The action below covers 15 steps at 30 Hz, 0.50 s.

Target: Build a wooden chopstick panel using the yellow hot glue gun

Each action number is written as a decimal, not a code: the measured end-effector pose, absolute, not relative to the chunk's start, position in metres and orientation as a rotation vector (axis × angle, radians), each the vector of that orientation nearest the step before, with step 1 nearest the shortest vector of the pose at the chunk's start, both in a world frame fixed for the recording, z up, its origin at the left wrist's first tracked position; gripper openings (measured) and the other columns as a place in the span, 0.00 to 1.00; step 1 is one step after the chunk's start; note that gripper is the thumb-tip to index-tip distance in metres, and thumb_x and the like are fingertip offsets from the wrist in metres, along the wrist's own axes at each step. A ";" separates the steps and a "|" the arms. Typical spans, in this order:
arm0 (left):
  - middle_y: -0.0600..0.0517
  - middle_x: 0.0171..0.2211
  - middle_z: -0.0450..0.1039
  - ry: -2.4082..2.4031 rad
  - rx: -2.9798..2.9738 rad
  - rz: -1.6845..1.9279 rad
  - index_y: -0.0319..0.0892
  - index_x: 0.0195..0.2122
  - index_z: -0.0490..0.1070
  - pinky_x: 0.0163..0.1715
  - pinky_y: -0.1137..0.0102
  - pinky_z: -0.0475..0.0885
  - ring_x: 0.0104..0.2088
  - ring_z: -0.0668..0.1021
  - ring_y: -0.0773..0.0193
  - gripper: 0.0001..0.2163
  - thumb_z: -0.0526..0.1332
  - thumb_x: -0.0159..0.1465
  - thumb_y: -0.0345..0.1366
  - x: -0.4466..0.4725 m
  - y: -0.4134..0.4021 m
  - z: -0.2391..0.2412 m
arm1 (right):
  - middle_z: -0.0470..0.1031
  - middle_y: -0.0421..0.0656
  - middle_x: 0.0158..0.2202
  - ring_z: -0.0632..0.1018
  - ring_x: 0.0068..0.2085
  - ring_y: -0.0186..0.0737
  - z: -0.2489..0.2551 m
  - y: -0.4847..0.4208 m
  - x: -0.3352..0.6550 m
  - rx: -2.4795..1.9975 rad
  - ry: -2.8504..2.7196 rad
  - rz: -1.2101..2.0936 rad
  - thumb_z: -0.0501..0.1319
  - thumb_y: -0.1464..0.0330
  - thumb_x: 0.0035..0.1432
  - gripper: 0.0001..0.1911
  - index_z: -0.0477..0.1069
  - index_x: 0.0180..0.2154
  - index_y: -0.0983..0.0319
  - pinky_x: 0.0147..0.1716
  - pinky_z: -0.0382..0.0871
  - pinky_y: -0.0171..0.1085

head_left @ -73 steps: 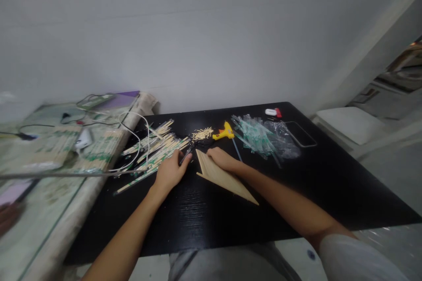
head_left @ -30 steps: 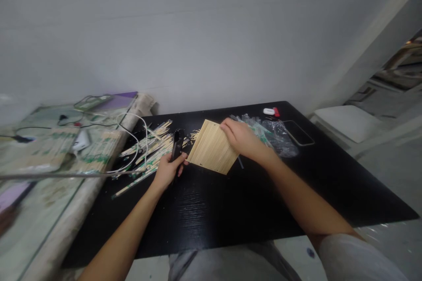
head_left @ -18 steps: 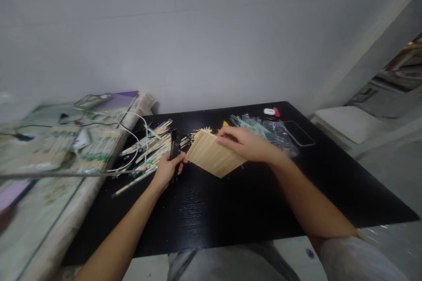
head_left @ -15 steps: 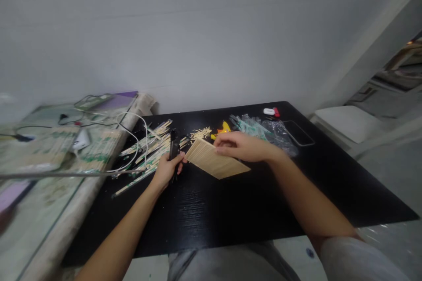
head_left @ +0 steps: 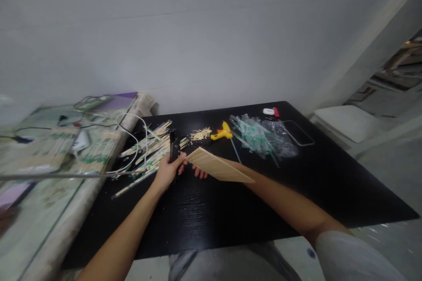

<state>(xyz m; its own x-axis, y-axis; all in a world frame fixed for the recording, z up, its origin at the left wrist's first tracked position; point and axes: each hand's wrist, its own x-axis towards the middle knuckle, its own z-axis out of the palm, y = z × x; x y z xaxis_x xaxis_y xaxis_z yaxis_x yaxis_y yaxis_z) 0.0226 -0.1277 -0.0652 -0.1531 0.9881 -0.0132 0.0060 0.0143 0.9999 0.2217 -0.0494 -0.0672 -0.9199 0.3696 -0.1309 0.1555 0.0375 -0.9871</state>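
Note:
My left hand (head_left: 168, 170) is closed round a black cutting tool (head_left: 173, 145) that stands upright above the black table (head_left: 231, 210). A flat panel of glued bamboo sticks (head_left: 217, 166) lies nearly level just right of that tool. My right hand (head_left: 199, 171) holds the panel from beneath; only its fingertips show under the left edge. Behind the hands lies a loose heap of wrapped chopsticks (head_left: 153, 145), and a small pile of short cut stick pieces (head_left: 201, 133).
A yellow glue gun (head_left: 223, 132) lies behind the panel, with clear plastic wrappers (head_left: 260, 137) and a phone (head_left: 298, 132) further right. A white cable (head_left: 133, 140) loops over the chopsticks. At left, a lower surface (head_left: 42, 193) holds chopstick packs and wires.
My right hand shifted from the top of the panel to underneath it, and the panel tipped from upright to nearly level. My left hand kept the tool upright.

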 end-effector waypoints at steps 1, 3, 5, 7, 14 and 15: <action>0.58 0.14 0.64 1.325 1.125 1.320 0.41 0.26 0.71 0.17 0.74 0.60 0.15 0.65 0.70 0.19 0.71 0.58 0.52 0.023 -0.129 -0.065 | 0.73 0.43 0.28 0.76 0.29 0.40 -0.074 -0.053 0.217 -0.554 -2.145 2.030 0.58 0.40 0.60 0.30 0.71 0.37 0.63 0.31 0.71 0.39; 0.58 0.14 0.64 1.323 1.163 1.330 0.41 0.27 0.71 0.18 0.73 0.61 0.15 0.65 0.70 0.18 0.69 0.60 0.52 0.023 -0.131 -0.064 | 0.67 0.38 0.22 0.70 0.24 0.36 -0.079 -0.061 0.212 -0.638 -2.110 1.958 0.53 0.41 0.64 0.31 0.69 0.32 0.62 0.27 0.66 0.37; 0.58 0.16 0.64 1.356 1.263 1.320 0.42 0.27 0.71 0.21 0.72 0.62 0.17 0.66 0.68 0.18 0.66 0.64 0.51 0.021 -0.133 -0.064 | 0.64 0.37 0.22 0.66 0.24 0.35 -0.077 -0.067 0.212 -0.757 -2.049 1.769 0.48 0.44 0.68 0.31 0.67 0.28 0.62 0.27 0.61 0.36; 0.56 0.19 0.67 1.454 1.408 1.313 0.42 0.29 0.72 0.24 0.71 0.64 0.20 0.68 0.67 0.18 0.62 0.67 0.51 0.017 -0.135 -0.063 | 0.61 0.37 0.23 0.64 0.27 0.34 -0.071 -0.069 0.215 -0.829 -2.008 1.588 0.48 0.47 0.70 0.30 0.63 0.24 0.61 0.28 0.57 0.36; 0.48 0.40 0.80 1.822 1.970 1.167 0.42 0.44 0.75 0.44 0.64 0.71 0.40 0.79 0.55 0.11 0.60 0.68 0.44 0.012 -0.139 -0.057 | 0.58 0.36 0.23 0.60 0.28 0.34 -0.053 -0.060 0.227 -0.851 -2.059 1.199 0.46 0.53 0.72 0.27 0.56 0.23 0.59 0.30 0.51 0.37; 0.46 0.42 0.80 1.824 1.990 1.159 0.42 0.46 0.74 0.47 0.63 0.71 0.43 0.80 0.53 0.12 0.60 0.68 0.43 0.014 -0.139 -0.057 | 0.58 0.36 0.23 0.60 0.28 0.34 -0.052 -0.060 0.228 -0.845 -2.069 1.165 0.45 0.53 0.73 0.27 0.56 0.23 0.59 0.30 0.51 0.38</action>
